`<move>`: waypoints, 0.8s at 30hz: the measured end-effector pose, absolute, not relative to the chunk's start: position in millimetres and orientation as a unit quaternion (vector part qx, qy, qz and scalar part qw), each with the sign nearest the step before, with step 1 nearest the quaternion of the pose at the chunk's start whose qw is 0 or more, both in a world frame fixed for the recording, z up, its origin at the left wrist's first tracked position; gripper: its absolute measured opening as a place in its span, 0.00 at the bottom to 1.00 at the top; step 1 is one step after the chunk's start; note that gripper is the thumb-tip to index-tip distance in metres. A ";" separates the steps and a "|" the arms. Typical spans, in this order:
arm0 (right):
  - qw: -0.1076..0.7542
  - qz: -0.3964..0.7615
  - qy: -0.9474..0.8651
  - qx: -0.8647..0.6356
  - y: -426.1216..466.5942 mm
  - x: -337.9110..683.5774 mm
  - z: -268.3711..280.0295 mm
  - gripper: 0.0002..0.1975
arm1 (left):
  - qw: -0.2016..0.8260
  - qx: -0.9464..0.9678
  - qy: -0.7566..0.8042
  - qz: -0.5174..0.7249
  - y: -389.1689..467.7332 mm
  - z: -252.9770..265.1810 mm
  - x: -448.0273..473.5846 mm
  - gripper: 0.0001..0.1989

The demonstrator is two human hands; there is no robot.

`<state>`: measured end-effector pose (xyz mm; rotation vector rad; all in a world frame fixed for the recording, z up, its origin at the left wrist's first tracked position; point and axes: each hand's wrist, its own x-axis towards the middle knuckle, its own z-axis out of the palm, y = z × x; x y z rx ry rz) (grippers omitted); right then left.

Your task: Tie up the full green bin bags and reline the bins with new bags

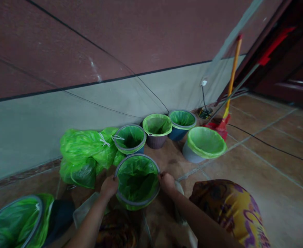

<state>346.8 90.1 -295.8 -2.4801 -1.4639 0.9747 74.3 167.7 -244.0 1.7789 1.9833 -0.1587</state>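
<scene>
A trash can with a grey rim ring and a green plastic liner is in front of me, its opening facing up toward me. My left hand grips the left side of its rim, fingers closed. On the opposite side my right hand is closed on the rim too. The liner hangs inside and its edge shows below the ring. Just behind it stands another lined trash can, close to the held one's far rim.
Tied green bags lie by the wall. More lined cans stand beyond: a purplish one, a blue one and a grey one. At lower left is another lined can. A red dustpan and a black cable are right.
</scene>
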 end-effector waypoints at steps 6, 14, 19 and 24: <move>0.055 0.313 -0.479 -0.818 88.5 337.6 -295.3 0.18 | 0.222 0.653 0.716 -0.110 172.6 -247.7 75.2 0.18; 0.044 0.305 -0.480 -0.821 89.8 335.8 -302.9 0.18 | 0.217 0.632 0.733 -0.129 168.2 -263.3 77.6 0.17; 0.035 0.313 -0.481 -0.818 92.1 339.2 -306.9 0.17 | 0.228 0.612 0.749 -0.114 166.8 -274.2 76.0 0.16; 0.027 0.326 -0.478 -0.815 98.3 339.1 -310.9 0.16 | 0.242 0.585 0.770 -0.081 168.8 -284.7 74.8 0.15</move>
